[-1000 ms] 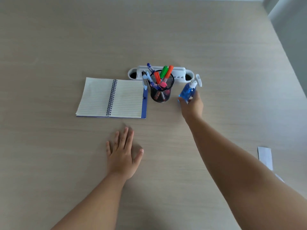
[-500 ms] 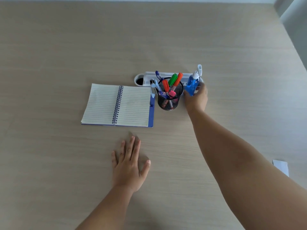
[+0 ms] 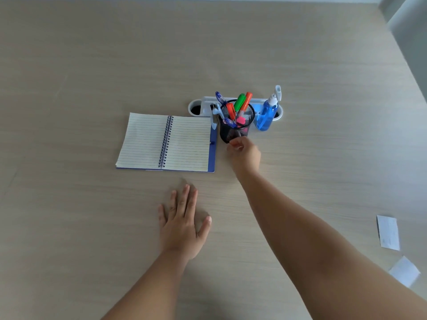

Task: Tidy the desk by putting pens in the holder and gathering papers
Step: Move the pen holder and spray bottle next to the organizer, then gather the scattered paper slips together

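A black mesh pen holder [image 3: 233, 130] stands mid-desk with several pens and markers [image 3: 240, 105] sticking out of it. An open spiral notebook [image 3: 166, 142] with lined pages lies just left of it. My right hand [image 3: 245, 154] is right in front of the holder's base, fingers curled, fingertips at or touching the mesh; I cannot tell if it grips it. My left hand [image 3: 182, 222] lies flat on the desk, fingers spread, holding nothing. Two loose paper slips [image 3: 389, 232] [image 3: 404, 270] lie near the right edge.
A blue spray bottle [image 3: 268, 112] stands upright right of the holder, against a white cable-port tray [image 3: 201, 106] set in the desk. The desk's right edge [image 3: 413, 72] runs diagonally at the far right.
My right hand has let go of the spray bottle, which now stands by the tray, and has moved left and nearer to the pen holder's base. The left hand stayed flat.
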`<state>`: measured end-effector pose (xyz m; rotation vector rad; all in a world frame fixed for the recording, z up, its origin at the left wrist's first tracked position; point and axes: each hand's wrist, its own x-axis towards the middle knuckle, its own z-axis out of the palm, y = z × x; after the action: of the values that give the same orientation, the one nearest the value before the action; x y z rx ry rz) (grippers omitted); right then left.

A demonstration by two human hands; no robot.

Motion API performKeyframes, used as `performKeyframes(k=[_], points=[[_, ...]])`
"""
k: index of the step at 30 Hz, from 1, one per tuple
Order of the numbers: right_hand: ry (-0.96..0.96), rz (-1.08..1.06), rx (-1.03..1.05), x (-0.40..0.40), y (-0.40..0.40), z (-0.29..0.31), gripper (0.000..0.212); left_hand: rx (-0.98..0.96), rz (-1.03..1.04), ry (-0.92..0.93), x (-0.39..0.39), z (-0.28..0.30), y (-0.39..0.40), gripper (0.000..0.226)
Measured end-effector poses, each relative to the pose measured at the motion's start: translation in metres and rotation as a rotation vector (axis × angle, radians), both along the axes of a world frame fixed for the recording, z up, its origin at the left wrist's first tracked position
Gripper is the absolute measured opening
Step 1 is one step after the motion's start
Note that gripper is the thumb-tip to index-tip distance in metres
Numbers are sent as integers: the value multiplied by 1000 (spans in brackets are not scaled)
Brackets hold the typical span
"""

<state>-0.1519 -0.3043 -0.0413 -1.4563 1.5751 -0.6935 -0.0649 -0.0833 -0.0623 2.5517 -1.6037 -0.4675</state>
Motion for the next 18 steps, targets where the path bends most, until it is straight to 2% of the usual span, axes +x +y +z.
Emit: performKeyframes(k=[11, 14, 18], points=[[17, -12, 6, 5, -8, 4, 8, 4, -4, -11, 2, -1, -1, 78], [-31, -36, 4, -14, 8, 14, 3, -1, -6, -5, 5, 0, -1, 78], [-58, -177, -27, -75, 45, 26, 4, -25, -16, -13, 1, -1, 0, 75]])
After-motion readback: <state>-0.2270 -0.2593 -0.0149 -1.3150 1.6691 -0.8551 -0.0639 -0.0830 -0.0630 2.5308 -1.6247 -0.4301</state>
